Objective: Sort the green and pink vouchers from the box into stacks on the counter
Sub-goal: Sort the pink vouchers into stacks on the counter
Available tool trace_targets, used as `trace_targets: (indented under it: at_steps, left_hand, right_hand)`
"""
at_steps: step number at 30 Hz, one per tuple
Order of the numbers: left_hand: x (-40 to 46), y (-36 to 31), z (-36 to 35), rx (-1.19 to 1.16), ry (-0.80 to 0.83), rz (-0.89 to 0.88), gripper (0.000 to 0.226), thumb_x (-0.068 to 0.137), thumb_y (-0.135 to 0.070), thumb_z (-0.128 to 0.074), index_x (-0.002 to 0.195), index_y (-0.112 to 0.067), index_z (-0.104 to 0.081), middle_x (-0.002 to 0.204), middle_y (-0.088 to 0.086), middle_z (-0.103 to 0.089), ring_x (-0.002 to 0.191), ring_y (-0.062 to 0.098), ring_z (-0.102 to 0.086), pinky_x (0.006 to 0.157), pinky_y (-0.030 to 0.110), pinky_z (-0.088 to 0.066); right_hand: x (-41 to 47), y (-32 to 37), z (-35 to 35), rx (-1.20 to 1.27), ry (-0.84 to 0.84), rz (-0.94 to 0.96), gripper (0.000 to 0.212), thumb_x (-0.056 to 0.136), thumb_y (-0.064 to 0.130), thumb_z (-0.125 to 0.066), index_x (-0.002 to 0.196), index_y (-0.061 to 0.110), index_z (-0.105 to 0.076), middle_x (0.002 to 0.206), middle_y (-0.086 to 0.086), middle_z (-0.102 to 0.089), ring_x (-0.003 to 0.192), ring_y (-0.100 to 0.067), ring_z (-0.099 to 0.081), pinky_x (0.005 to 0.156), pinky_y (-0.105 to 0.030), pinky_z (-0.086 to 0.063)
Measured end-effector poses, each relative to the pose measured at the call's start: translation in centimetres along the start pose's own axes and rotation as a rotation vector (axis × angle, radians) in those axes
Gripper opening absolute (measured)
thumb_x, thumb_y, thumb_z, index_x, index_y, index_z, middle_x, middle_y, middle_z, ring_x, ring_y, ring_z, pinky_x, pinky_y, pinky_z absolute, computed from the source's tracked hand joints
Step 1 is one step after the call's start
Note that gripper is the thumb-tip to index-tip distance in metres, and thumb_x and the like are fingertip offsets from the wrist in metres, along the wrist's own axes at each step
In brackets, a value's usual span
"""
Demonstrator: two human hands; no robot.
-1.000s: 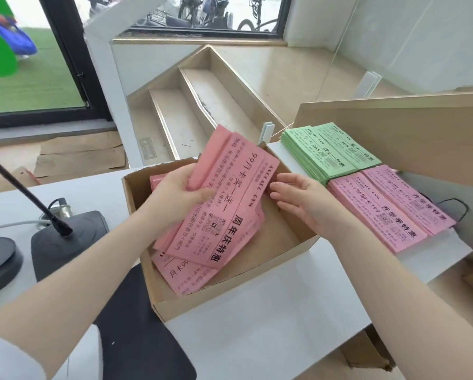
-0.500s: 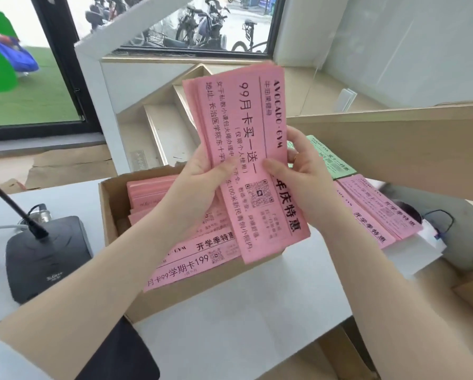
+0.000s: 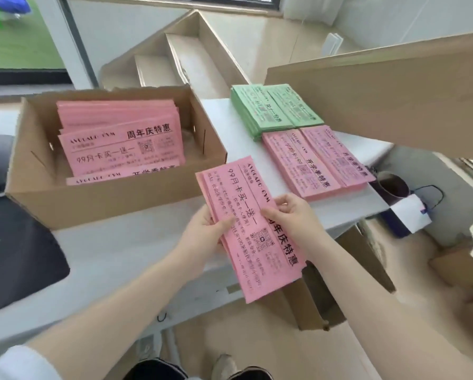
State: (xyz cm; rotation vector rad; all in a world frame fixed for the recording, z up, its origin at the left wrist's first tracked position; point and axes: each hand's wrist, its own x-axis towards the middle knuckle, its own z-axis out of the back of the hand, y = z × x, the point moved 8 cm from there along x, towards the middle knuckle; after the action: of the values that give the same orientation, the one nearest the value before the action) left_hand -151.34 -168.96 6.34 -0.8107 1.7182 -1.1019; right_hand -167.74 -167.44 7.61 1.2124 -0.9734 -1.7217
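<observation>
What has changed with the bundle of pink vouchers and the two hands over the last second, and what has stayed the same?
The pink bundle was lifted out of the box, raised, then lowered over the counter's near edge. The right hand joined the left hand in gripping it. The green stacks and pink stacks stayed put.

Two bare forearms run up from the lower edge of the view, uncovered from elbow to wrist. The left hand [image 3: 202, 237] and the right hand [image 3: 293, 218] wear no gloves, rings, watch or bracelets, and the nails look short and unpainted. At about 7 o'clock a white sleeve [image 3: 13, 364] covers the left upper arm. At 6 o'clock, dark trousers [image 3: 158, 369] show above a light-coloured shoe [image 3: 224, 366].
</observation>
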Motion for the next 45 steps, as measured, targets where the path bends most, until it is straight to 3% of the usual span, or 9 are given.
trace_targets:
  at_steps: [5,9,13,18,24,29,32,37,45]
  left_hand:
    - [1.1,2.4,0.6,-0.016,-0.185,0.049,0.035,0.089,-0.003,-0.057,0.121,-0.013,-0.046,0.101,0.007,-0.067,0.085,0.017,-0.068,0.072,0.032,-0.057]
    - [1.5,2.0,-0.7,0.296,-0.15,-0.084,0.056,0.088,0.001,-0.056,0.135,-0.023,-0.038,0.116,-0.005,-0.053,0.095,0.0,-0.057,0.068,0.008,-0.05]
    - [2.8,2.2,-3.1,0.592,-0.052,-0.087,0.035,0.089,-0.009,-0.057,0.124,-0.015,-0.058,0.14,0.003,-0.036,0.128,0.019,-0.044,0.105,0.027,-0.038]
    - [3.9,0.0,-7.1,0.902,0.082,-0.184,0.03,0.095,-0.023,-0.049,0.122,-0.018,-0.061,0.149,0.006,-0.024,0.138,0.022,-0.021,0.114,0.032,-0.02]
    - [4.2,-1.6,-6.7,0.333,0.12,-0.001,0.026,0.097,-0.042,-0.038,0.097,-0.03,-0.061,0.104,-0.008,-0.063,0.099,0.01,-0.06,0.09,0.04,-0.052]
    - [4.9,-2.4,-5.9,0.327,-0.005,-0.022,0.036,0.087,-0.035,-0.06,0.113,-0.012,-0.053,0.109,0.002,-0.061,0.096,0.014,-0.063,0.064,0.028,-0.058]
    - [5.2,-2.4,-5.6,0.272,-0.024,-0.012,0.021,0.088,-0.023,-0.058,0.104,-0.01,-0.057,0.104,0.009,-0.065,0.089,0.02,-0.068,0.07,0.037,-0.059]
    - [4.9,-0.6,-4.5,0.299,-0.018,0.024,0.017,0.092,-0.011,-0.05,0.105,-0.018,-0.059,0.094,-0.005,-0.066,0.079,0.008,-0.065,0.061,0.022,-0.049]
    - [4.9,0.4,-3.9,0.199,0.034,0.085,0.039,0.092,-0.039,-0.051,0.126,-0.021,-0.05,0.113,-0.004,-0.064,0.098,0.008,-0.063,0.084,0.033,-0.052]
  right_hand:
    - [1.9,-3.5,1.0,-0.005,-0.057,-0.052,0.009,0.089,0.017,-0.06,0.09,0.012,-0.053,0.082,-0.011,-0.071,0.068,-0.024,-0.069,0.065,-0.043,-0.058]
    - [3.1,-4.6,1.9,-0.034,-0.096,-0.037,0.008,0.089,0.02,-0.058,0.088,0.022,-0.05,0.091,-0.013,-0.07,0.076,-0.029,-0.07,0.073,-0.052,-0.056]
    - [3.1,-5.2,3.8,-0.025,-0.222,-0.045,0.01,0.088,0.02,-0.058,0.084,0.024,-0.05,0.095,-0.011,-0.068,0.084,-0.029,-0.067,0.079,-0.053,-0.054]
    - [2.3,-1.8,5.3,-0.048,-0.302,0.085,0.008,0.095,0.017,-0.048,0.092,0.024,-0.05,0.103,-0.004,-0.063,0.096,-0.023,-0.063,0.086,-0.045,-0.052]
    - [0.9,-0.6,2.4,0.352,0.195,0.011,0.035,0.098,0.02,-0.043,0.132,0.027,-0.038,0.124,0.002,-0.061,0.1,-0.019,-0.064,0.076,-0.044,-0.053]
    - [0.3,-0.2,1.0,0.285,0.228,0.069,0.027,0.09,0.02,-0.06,0.116,0.025,-0.055,0.12,0.008,-0.062,0.101,-0.01,-0.065,0.075,-0.033,-0.056]
    - [0.9,0.0,0.9,0.257,0.203,0.05,0.031,0.091,0.012,-0.056,0.118,0.024,-0.051,0.119,0.007,-0.06,0.092,-0.008,-0.067,0.07,-0.029,-0.056]
    - [1.9,-1.1,1.9,0.261,0.118,0.007,0.034,0.09,-0.003,-0.041,0.108,0.02,-0.058,0.095,-0.007,-0.069,0.078,-0.02,-0.067,0.071,-0.036,-0.057]
    - [2.0,-2.6,-0.4,0.621,0.28,-0.086,0.016,0.087,0.017,-0.055,0.099,0.009,-0.06,0.088,-0.01,-0.069,0.075,-0.021,-0.068,0.072,-0.035,-0.058]
